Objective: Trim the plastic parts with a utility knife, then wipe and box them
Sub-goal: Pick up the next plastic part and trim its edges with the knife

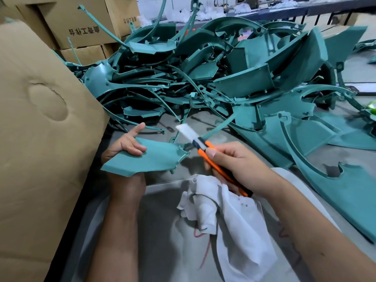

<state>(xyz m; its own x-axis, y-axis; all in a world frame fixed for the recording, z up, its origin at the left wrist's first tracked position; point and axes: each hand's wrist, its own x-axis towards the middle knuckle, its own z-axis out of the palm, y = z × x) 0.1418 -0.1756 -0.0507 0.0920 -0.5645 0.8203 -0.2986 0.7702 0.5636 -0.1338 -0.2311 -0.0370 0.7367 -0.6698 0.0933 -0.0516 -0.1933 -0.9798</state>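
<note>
Over a grey table [203, 137], the left hand [128, 144] grips a flat teal plastic panel [150, 157]; the right hand [240, 165] clutches an orange utility knife [205, 148], blade extended beside the panel's edge.

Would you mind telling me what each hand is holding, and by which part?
Left hand grips the flat teal plastic part by its left edge. Right hand holds the orange utility knife by its handle, plus a white cloth.
</note>
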